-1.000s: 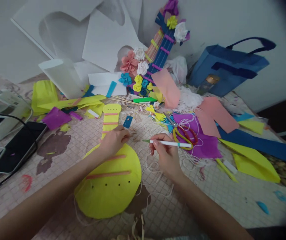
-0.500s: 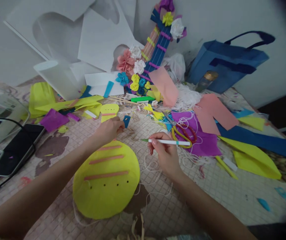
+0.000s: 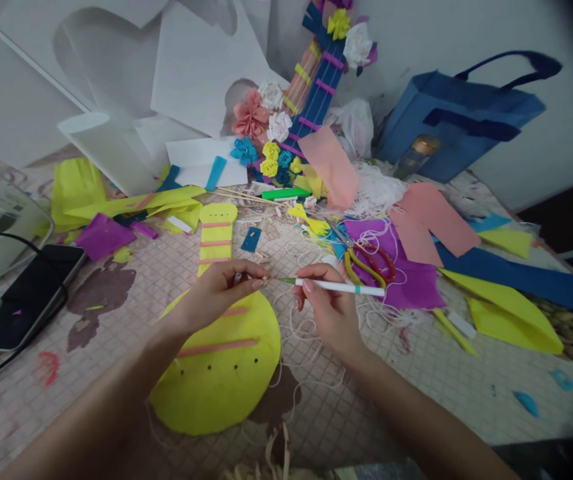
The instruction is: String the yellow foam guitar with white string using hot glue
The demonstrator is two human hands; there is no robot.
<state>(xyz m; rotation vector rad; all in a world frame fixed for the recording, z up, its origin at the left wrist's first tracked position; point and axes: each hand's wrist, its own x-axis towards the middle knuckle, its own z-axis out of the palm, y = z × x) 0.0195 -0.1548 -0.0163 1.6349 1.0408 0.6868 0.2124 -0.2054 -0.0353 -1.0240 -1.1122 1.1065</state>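
My right hand [image 3: 330,310] holds a slim white pen-like tool [image 3: 349,287] with a green pointed tip facing left. At that tip, the thumb and forefinger of my left hand [image 3: 219,290] are pinched together; what lies between them is too small to make out. Under my left hand lies a yellow guitar-shaped paper cutout [image 3: 216,393] with pink strips across it and a row of small dark holes. Part of its body is covered by my hand and forearm. A small blue piece [image 3: 251,239] with a slot lies beyond my left hand, beside the cutout's neck.
Red-and-yellow-handled scissors [image 3: 370,263] rest on purple paper [image 3: 419,287] to the right, amid loose white string [image 3: 311,327]. A decorated paper guitar [image 3: 319,87] leans at the back. A phone [image 3: 31,297] lies left; a blue bag [image 3: 459,127] stands at back right.
My left hand has moved away from the small blue piece, toward me and right, up to the tool's tip. The right hand stays nearly in place with the tool.
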